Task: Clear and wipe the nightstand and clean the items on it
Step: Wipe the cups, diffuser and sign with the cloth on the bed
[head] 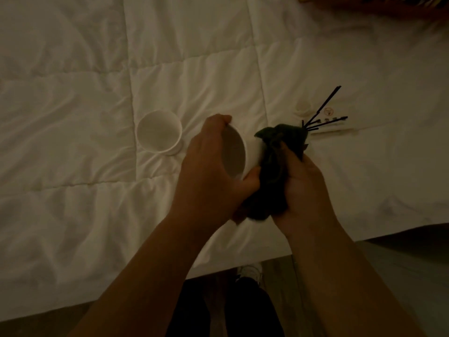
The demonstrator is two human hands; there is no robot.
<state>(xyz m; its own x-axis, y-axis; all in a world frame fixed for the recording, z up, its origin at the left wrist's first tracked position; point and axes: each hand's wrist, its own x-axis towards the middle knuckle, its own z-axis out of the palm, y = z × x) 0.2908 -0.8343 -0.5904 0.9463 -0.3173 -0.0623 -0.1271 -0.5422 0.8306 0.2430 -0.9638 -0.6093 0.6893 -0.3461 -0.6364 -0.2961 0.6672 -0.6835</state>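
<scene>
Over the bed, head view: both hands work above the white quilted duvet.
Left hand: fingers curl round a white round ceramic cup, tipped on its side, mouth facing the camera.
Right hand: it grips a dark green bunched cloth, pressed against the cup's outer wall.
Second cup: another white round cup stands upright on the duvet, just left of the hands.
Sticks: thin black reed sticks fan out beyond the cloth, beside a pale, blurred item on the duvet.
</scene>
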